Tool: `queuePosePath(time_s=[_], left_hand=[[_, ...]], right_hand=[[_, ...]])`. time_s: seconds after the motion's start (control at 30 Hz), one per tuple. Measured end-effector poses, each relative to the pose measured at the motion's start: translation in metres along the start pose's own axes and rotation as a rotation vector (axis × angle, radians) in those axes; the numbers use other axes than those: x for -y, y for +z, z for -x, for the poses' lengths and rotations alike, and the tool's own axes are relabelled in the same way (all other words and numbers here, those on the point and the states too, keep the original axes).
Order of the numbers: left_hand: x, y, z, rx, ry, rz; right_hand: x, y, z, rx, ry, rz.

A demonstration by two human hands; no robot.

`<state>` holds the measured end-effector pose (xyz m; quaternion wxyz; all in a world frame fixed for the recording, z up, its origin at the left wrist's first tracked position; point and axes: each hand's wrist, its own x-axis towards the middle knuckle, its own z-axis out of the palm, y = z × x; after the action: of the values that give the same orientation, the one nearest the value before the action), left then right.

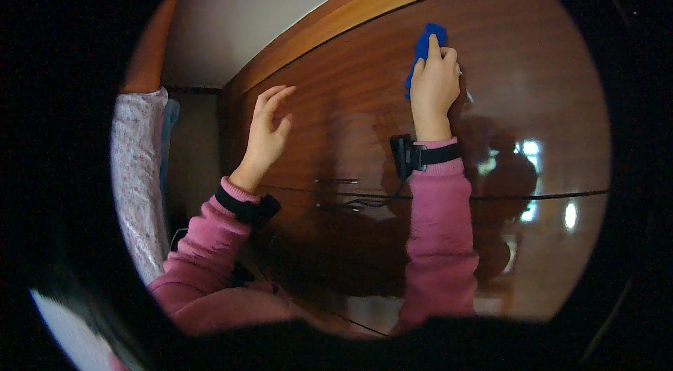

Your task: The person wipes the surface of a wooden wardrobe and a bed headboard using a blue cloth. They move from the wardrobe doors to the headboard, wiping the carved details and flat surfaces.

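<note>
A blue cloth (425, 45) lies against a glossy reddish-brown wooden panel (364, 104), far and right of the middle. My right hand (436, 87) presses on the cloth with its index finger stretched along it. The other fingers curl over its edge, and part of the cloth is hidden under the palm. Left of it, my left hand (268, 129) is raised in front of the panel with nothing in it. Its fingers are loosely bent and apart. Both arms have pink sleeves, with a black strap and a small black device at each wrist.
Two slim metal handles (338, 181) sit at a dark seam (505, 197) across the panel. Lighter wooden trim (308, 34) borders a pale wall (231, 27) at the far left. A flower-patterned cover (139, 160) hangs at the left edge. Bright reflections show on the right.
</note>
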<state>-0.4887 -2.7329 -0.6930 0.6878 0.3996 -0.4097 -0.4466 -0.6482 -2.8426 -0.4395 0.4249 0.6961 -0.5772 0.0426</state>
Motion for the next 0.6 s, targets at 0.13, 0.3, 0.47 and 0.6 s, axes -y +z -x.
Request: queuePosePath(time_s=[0.13,0.3,0.47,0.6], left_hand=[[0.017,-0.009,0.009,-0.062,0.044,-0.158],[0.041,-0.025,0.037,-0.071,-0.002,-0.299],[0.066,-0.037,0.074,-0.09,-0.074,-0.325],[0.089,-0.044,0.092,-0.119,-0.104,-0.359]], right_hand=[[0.015,0.028,0.004,0.049,-0.027,0.057],[0.042,0.058,0.017,0.129,-0.089,0.085],[0.074,0.095,0.043,0.252,-0.09,0.066],[0.101,0.138,0.062,0.261,-0.124,0.044]])
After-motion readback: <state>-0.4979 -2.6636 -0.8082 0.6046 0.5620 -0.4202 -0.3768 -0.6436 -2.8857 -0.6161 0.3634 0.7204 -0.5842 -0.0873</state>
